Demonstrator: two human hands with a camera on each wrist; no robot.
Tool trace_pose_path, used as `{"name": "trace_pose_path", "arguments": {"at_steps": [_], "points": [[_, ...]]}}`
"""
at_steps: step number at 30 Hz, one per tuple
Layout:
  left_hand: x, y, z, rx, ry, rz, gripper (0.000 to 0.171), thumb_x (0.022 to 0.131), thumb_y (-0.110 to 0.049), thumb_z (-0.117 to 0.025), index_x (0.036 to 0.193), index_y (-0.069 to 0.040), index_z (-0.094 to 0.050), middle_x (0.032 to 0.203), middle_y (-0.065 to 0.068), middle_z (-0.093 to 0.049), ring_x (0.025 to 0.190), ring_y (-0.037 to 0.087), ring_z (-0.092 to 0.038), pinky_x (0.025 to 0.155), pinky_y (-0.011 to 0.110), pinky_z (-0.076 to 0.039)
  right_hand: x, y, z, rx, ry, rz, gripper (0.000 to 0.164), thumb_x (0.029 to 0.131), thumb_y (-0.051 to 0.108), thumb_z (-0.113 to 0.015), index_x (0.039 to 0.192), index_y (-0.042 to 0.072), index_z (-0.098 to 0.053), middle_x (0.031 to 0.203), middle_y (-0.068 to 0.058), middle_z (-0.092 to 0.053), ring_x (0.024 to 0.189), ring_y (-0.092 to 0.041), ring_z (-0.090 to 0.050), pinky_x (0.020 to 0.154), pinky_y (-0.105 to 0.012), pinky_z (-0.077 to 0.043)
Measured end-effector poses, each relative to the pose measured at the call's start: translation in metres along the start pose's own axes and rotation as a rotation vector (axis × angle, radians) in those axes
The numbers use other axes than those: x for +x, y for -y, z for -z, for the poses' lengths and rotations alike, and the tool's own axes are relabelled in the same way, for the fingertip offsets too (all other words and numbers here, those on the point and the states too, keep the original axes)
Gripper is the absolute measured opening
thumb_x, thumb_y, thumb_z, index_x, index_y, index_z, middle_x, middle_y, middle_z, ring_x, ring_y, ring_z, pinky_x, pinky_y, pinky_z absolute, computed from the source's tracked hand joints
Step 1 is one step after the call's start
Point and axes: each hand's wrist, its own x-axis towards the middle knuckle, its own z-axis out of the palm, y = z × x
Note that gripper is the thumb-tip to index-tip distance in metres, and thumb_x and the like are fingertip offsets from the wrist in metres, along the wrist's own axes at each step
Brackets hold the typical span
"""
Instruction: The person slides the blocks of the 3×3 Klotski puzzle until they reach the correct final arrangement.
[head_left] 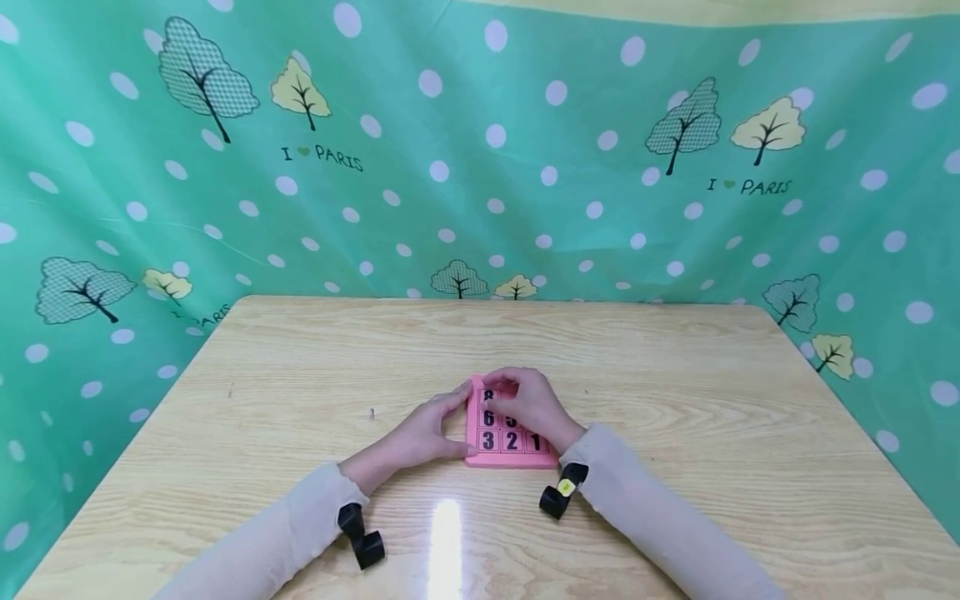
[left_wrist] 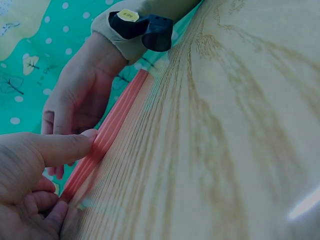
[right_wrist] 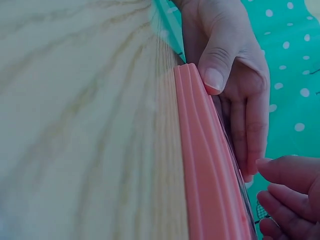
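1. Pink number puzzle [head_left: 513, 460]: lies flat on the wooden table [head_left: 720, 400], just right of the left hand [head_left: 420, 433] and beneath the right hand [head_left: 531, 404].
2. Left hand: thumb and fingers spread apart along the puzzle's left side, holding it between them. Thumb tip sits at the near left corner; fingertips reach the far left corner.
3. Right hand: bent over the puzzle's far part, thumb and forefinger parted, nothing seen pinched. Cannot tell whether a fingertip touches a number.
4. Tile 8 [head_left: 489, 397]: partly covered, between the right thumb and forefinger.
5. Tile 6 [head_left: 489, 419]: just on the wearer's side of the right thumb tip. Tile 5 [head_left: 511, 422] lies beside it, partly hidden by the right hand.
6. Tiles 3 [head_left: 488, 441], 2 [head_left: 512, 441] and 1 [head_left: 536, 442]: nearest row, between the left thumb and the right wrist. Remaining numbers hidden under the right hand.
7. Right wrist view: right fingertips near the left ones.
8. Black wrist mounts: one on the left sleeve [head_left: 285, 517], one on the right sleeve [head_left: 652, 508].
9. Green dotted curtain [head_left: 495, 200]: beyond both hands, behind the table.
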Motion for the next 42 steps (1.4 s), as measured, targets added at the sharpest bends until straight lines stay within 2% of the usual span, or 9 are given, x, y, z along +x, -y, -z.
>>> {"name": "trace_pose_path", "arguments": {"at_steps": [14,36,42], "points": [[0.0,-0.001,0.001,0.009,0.004,-0.009,0.094,0.072,-0.018,-0.081,0.148,-0.005,-0.026,0.154,0.005,-0.024,0.14,0.029,-0.023,0.115,0.045,-0.02,0.003,0.003,-0.006,-0.07,0.007,0.016,0.034,0.079,0.011,-0.074,0.112,0.008,-0.068,0.108,-0.005,-0.067,0.102,-0.02,-0.06,0.091,-0.037,-0.049],[0.0,0.002,0.001,0.004,0.005,-0.011,0.093,0.073,-0.019,-0.081,0.148,-0.006,-0.026,0.154,0.005,-0.024,0.14,0.029,-0.024,0.114,0.044,-0.023,0.005,0.003,-0.012,-0.083,-0.015,0.023,0.028,0.08,0.009,-0.074,0.107,0.01,-0.07,0.105,-0.003,-0.069,0.104,-0.02,-0.059,0.093,-0.039,-0.048],[-0.001,0.001,0.001,0.025,0.005,-0.012,0.092,0.074,-0.019,-0.08,0.148,-0.007,-0.027,0.154,0.003,-0.024,0.141,0.028,-0.022,0.115,0.044,-0.02,0.005,0.003,-0.012,-0.078,-0.018,0.04,0.027,0.079,0.007,-0.074,0.106,0.009,-0.07,0.104,-0.004,-0.069,0.104,-0.021,-0.06,0.093,-0.039,-0.048]]}}
